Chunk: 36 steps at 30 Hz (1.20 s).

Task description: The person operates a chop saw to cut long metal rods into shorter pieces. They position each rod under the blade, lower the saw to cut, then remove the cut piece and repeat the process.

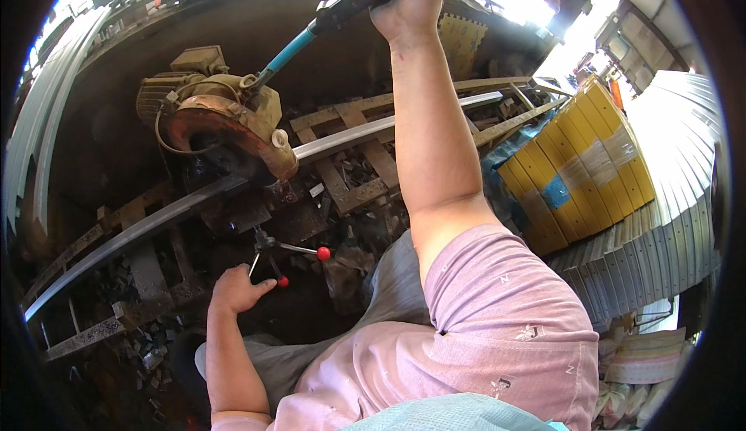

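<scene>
The right hand (pixel 408 0) is being wrapped shut around the saw's long handle (pixel 342 12) at the far side, while the left hand (pixel 237 290), loosely curled, is being rested beside the red-knobbed clamp lever (pixel 299 251) (nearer), the metal strip (pixel 233 186) lying left-to-right under the chop saw (pixel 221 120).

Rusty matt metal saw guard (pixel 225 124), smooth shiny steel strip (pixel 350 137), glossy red plastic knobs (pixel 323 253)

A cluttered open-air workshop lies in mixed shade and harsh sunlight. Corrugated metal sheets (pixel 668 198) fill the right side beside a stack of yellow boards (pixel 579 171). Wooden pallet slats (pixel 365 151) and dark metal scraps (pixel 148 345) cover the grimy ground.
</scene>
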Each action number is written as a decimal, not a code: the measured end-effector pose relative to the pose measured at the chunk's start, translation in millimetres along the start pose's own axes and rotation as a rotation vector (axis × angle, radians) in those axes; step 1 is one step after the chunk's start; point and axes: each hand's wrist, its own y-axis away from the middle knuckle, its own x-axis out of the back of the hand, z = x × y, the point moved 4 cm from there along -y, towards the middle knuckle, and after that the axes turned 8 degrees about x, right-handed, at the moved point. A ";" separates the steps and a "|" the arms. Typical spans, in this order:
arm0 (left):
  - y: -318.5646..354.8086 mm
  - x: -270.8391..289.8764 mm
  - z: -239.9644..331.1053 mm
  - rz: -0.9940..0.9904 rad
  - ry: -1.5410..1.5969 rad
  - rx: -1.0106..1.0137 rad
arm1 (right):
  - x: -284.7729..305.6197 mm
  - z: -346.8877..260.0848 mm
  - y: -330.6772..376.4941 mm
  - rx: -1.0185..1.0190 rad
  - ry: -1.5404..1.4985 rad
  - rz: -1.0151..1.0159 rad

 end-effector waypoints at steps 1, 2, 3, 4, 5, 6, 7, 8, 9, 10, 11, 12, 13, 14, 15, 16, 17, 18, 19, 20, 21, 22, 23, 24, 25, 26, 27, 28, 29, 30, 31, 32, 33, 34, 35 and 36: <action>0.1 -0.6 -0.7 0.007 -0.001 -0.003 | -0.5 -0.2 0.3 -0.002 0.000 -0.002; 0.0 -1.3 -1.6 0.014 -0.003 -0.005 | -0.8 -0.3 0.4 -0.007 -0.005 0.002; -0.4 -2.0 -2.7 0.034 -0.002 -0.009 | -1.0 -0.4 0.5 -0.011 -0.009 0.005; -1.0 -3.0 -3.1 0.053 0.000 -0.013 | -1.0 -0.7 0.7 -0.015 -0.012 0.009; -1.4 -3.1 -3.3 0.071 0.001 -0.018 | -1.4 -1.0 0.6 -0.013 -0.014 0.006; -1.6 -3.3 -3.2 0.074 0.002 -0.018 | -1.8 -1.2 0.4 -0.010 -0.015 0.003; -0.6 -2.7 -2.4 0.077 0.002 -0.017 | -1.8 -0.9 0.4 -0.007 -0.019 0.001; 0.0 -2.2 -2.0 0.080 0.002 -0.016 | -1.7 -0.8 0.5 -0.006 -0.019 0.001; -0.3 -2.4 -2.4 0.076 0.003 -0.013 | -1.5 -0.7 0.5 -0.005 -0.019 0.001; -0.9 -2.9 -3.0 0.073 0.003 -0.011 | -2.2 -0.9 0.7 -0.005 -0.018 0.001; -1.2 -3.1 -3.4 0.069 0.004 -0.010 | -2.8 -1.3 1.5 -0.009 -0.018 -0.001; -0.9 -2.7 -3.3 0.073 0.003 -0.010 | -3.2 -1.9 2.7 -0.014 -0.018 -0.003; -0.6 -2.8 -2.8 0.075 0.001 -0.011 | -2.8 -2.3 3.7 -0.019 -0.017 -0.003; -0.3 -2.7 -2.6 0.078 0.000 -0.012 | -2.4 -2.2 3.9 -0.022 -0.023 0.002; -0.3 -2.8 -2.8 0.082 0.001 -0.010 | -2.1 -2.1 4.0 -0.025 -0.030 0.007; -0.5 -3.1 -3.0 0.085 0.002 -0.010 | -1.3 -1.8 3.8 -0.028 -0.036 0.012; -0.5 -3.4 -3.3 0.089 0.004 -0.009 | -0.5 -1.5 3.7 -0.028 -0.040 0.018; -0.3 -3.8 -3.6 0.087 0.009 -0.010 | 0.3 -1.0 3.6 -0.028 -0.044 0.025; -0.3 -4.0 -4.2 0.084 0.013 -0.011 | 0.6 -0.4 3.7 -0.029 -0.049 0.031; -0.2 -3.8 -4.6 0.082 0.017 -0.012 | 0.5 0.2 4.1 -0.029 -0.051 0.025; -0.3 -4.0 -4.8 0.051 0.007 -0.001 | 0.3 0.8 4.8 -0.029 -0.053 0.019; -0.4 -2.4 -3.1 0.021 -0.003 0.007 | -0.3 -0.2 4.7 -0.027 -0.053 0.012; -0.5 -1.8 -2.1 -0.008 -0.014 0.015 | -0.8 -1.5 4.5 -0.026 -0.043 0.010; -0.9 -1.7 -1.7 -0.005 -0.016 0.006 | -1.3 -3.2 4.4 -0.025 -0.033 0.007; -1.4 -2.1 -2.4 -0.001 -0.020 0.001 | -1.2 -3.0 4.9 -0.025 -0.027 0.006; -1.4 -2.0 -2.7 0.003 -0.023 -0.004 | -0.7 -2.9 5.5 -0.020 -0.017 0.018; -1.1 -1.5 -2.8 0.000 -0.023 -0.001 | -0.1 -2.8 6.3 -0.014 -0.006 0.030; -0.4 -0.8 -2.2 -0.004 -0.023 0.001 | 0.0 -2.9 7.2 -0.009 0.005 0.041; 0.0 -0.4 -2.0 -0.008 -0.022 0.003 | -0.1 -3.0 8.1 -0.013 0.004 0.049; -0.4 -0.8 -2.4 -0.005 -0.020 0.001 | -0.1 -3.6 9.1 -0.016 0.002 0.057; -1.0 -1.3 -3.3 -0.001 -0.018 -0.001 | -0.2 -4.1 9.2 -0.019 -0.001 0.064; -1.5 -1.7 -4.0 0.003 -0.016 -0.002 | -0.1 -4.4 9.4 -0.019 -0.006 0.062; -1.6 -2.0 -4.2 0.006 -0.024 -0.002 | 0.3 -4.5 9.9 -0.019 -0.013 0.060; -2.3 -2.4 -3.6 0.009 -0.030 -0.004 | -0.7 -5.0 9.7 -0.019 -0.018 0.057; -2.4 -2.3 -2.8 0.012 -0.037 -0.005 | -1.3 -5.6 10.0 -0.019 -0.016 0.060; -2.1 -1.6 -1.9 0.018 -0.043 0.004 | -1.7 -6.2 11.0 -0.020 -0.015 0.063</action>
